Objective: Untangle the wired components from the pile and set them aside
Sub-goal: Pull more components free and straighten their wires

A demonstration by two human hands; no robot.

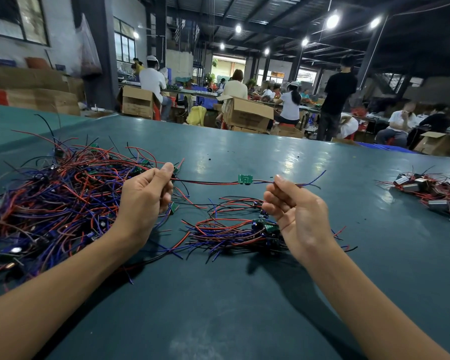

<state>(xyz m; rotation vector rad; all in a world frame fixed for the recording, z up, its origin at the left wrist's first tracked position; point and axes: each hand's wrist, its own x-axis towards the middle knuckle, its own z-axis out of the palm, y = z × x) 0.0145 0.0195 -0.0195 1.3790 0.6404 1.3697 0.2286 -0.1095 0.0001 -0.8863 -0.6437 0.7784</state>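
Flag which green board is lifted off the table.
The green board strung on wires between left hand and right hand; rest lie in left pile and middle bundle.

Bare left hand (143, 201) and right hand (296, 216) with short nails, on bare left forearm (63, 289) and right forearm (374, 302).
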